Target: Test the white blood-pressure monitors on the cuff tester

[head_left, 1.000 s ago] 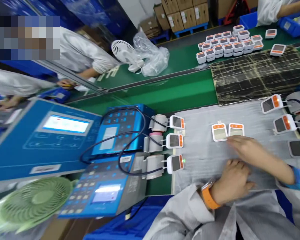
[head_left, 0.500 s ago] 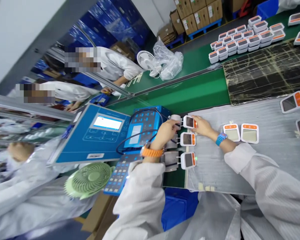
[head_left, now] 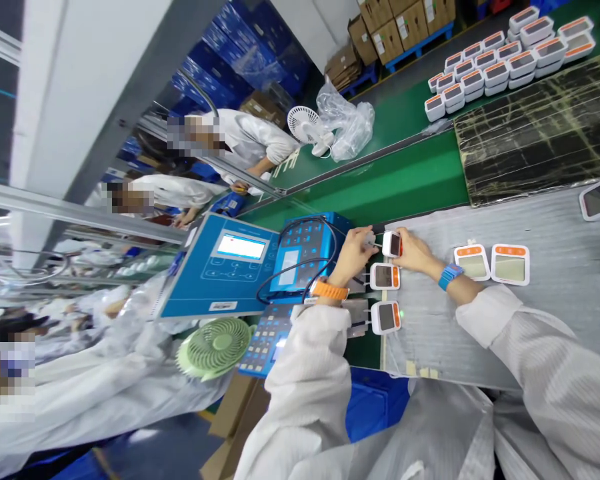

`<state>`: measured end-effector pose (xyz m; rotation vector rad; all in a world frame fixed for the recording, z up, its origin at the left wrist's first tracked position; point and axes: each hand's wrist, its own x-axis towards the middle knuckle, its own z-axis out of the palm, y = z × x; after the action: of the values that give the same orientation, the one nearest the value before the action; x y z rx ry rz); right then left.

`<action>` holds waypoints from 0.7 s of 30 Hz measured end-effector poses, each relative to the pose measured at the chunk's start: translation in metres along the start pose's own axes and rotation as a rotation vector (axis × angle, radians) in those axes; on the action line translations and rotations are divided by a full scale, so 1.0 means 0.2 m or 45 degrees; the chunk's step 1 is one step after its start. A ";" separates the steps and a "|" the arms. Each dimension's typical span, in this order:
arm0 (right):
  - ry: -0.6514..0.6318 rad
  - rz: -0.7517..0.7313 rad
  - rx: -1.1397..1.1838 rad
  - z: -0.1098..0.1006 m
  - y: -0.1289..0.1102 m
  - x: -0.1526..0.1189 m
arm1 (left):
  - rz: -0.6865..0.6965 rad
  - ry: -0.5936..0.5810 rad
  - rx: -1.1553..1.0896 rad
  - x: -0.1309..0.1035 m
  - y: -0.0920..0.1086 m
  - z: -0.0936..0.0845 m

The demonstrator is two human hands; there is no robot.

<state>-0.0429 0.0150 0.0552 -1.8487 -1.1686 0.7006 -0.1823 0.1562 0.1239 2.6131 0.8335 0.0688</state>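
Observation:
My right hand (head_left: 414, 251) grips a small white device with a dark screen and orange buttons (head_left: 392, 244), which is turned partly side-on. Just left of it, my left hand (head_left: 353, 255) has its fingers closed round a whitish fitting (head_left: 369, 240), mostly hidden by the fingers. Thin white prongs or tubes run between fitting and device. Below, a second such device (head_left: 385, 276) and a third one (head_left: 386, 317) lie in a column, joined on their left to grey blocks (head_left: 356, 317). A green light glows beside the lowest. Two more white devices (head_left: 510, 265) lie right of my right wrist.
A blue tester with a lit screen (head_left: 220, 267) and blue keypad boxes (head_left: 300, 250) with black cables stand at left. A green fan (head_left: 214, 348) is nearby. Behind are a black wrapped board (head_left: 540, 127) and stacked devices (head_left: 497, 73). Co-workers sit across and left.
The upper device has turned from face-up to partly side-on in my right hand. My left fingers have shifted onto the whitish fitting. The whole view has swung to the left.

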 end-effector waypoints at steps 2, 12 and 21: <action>-0.011 0.042 0.069 0.00 0.00 0.00 | -0.041 -0.105 -0.123 -0.08 -0.03 -0.05; -0.032 -0.150 0.362 0.07 0.03 -0.26 | -0.010 -0.290 0.151 -0.32 0.02 0.06; 0.037 -0.389 0.107 0.08 0.01 -0.29 | -0.125 -0.197 0.149 -0.31 0.07 0.03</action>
<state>-0.0796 -0.0333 0.0470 -1.5609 -1.3450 0.5382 -0.2258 0.1087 0.1276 2.6391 0.9337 -0.2123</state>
